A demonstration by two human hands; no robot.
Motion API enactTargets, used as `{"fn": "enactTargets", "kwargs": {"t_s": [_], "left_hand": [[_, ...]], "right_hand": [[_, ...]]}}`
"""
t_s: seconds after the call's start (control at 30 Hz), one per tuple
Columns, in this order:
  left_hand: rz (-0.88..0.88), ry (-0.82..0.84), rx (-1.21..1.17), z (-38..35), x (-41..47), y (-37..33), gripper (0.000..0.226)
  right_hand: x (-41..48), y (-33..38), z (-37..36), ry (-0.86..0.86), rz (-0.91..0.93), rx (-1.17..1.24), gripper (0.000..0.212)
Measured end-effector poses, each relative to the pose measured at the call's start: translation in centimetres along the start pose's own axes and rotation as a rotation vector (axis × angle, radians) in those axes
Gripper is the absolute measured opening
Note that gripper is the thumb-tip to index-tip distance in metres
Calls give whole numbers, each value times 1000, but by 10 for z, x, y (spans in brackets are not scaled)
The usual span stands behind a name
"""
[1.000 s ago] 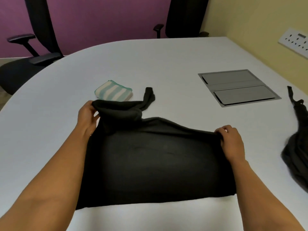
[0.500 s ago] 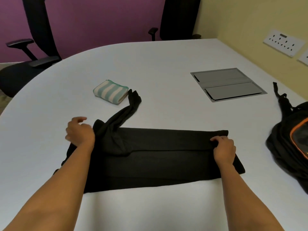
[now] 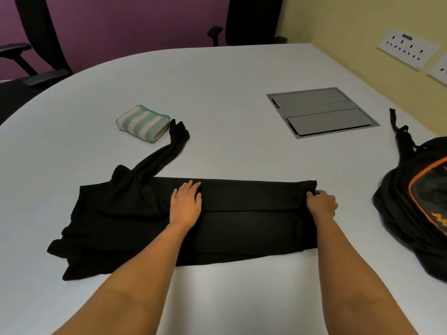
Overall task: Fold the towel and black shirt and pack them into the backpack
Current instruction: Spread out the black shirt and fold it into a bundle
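The shirt (image 3: 242, 228) lies half-folded on the bench (image 3: 217, 105); the left grip (image 3: 186, 204) presses it, fingers straight, and the right grip (image 3: 321, 204) pinches its 3 o'clock end. The sleeve (image 3: 167, 153) trailing toward 11 o'clock should be tucked in first

Even, soft indoor light; sharp centre, wide-angle bending at edges.

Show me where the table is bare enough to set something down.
Bare table lies between the striped towel, the grey hatch and the black shirt, and across the far end. Crowded: the right side, where the backpack sits close to the shirt and right hand.
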State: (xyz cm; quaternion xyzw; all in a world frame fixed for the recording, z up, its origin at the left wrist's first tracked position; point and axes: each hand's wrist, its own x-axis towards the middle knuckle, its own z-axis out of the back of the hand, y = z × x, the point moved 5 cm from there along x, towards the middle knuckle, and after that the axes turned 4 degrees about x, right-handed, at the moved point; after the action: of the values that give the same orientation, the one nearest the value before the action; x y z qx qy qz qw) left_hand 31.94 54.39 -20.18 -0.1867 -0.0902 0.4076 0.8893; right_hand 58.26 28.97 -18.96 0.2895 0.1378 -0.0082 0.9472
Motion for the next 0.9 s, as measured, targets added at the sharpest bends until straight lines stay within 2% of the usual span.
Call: {"fn": "enactTargets", "kwargs": {"t_s": [0.13,0.2,0.3,0.4,0.47,0.57,0.63,0.77,0.83,0.9], "left_hand": [[25,121,150,-22,-10,6,51],[34,138,180,-27,-12,6,52],[56,147,207,-30,-11,5,53],[68,158,234,-33,-11,4,53],[69,164,245,-34,-12,2,53],[81,176,243,-33,-13,0,53],[92,193,246,-32,-12,-1,53],[95,195,250,-26,-10,-4,53],[93,185,267,-23,-11,-4,53],[83,169,273,-19,-13,-4,52]], "right_hand": [[9,-6,3,-28,52,55,34],[12,-4,8,-73,103,210,30],[13,-2,22,-116,48,525,27],[19,-4,37,-185,-5,601,26],[21,-10,44,-237,4,500,27],[20,-24,39,-261,45,176,29],[18,-25,32,-277,105,57,28],[-2,13,13,-290,433,-9,30],[-17,34,-5,-198,641,-93,34],[-26,41,-29,-49,739,-298,43]]}}
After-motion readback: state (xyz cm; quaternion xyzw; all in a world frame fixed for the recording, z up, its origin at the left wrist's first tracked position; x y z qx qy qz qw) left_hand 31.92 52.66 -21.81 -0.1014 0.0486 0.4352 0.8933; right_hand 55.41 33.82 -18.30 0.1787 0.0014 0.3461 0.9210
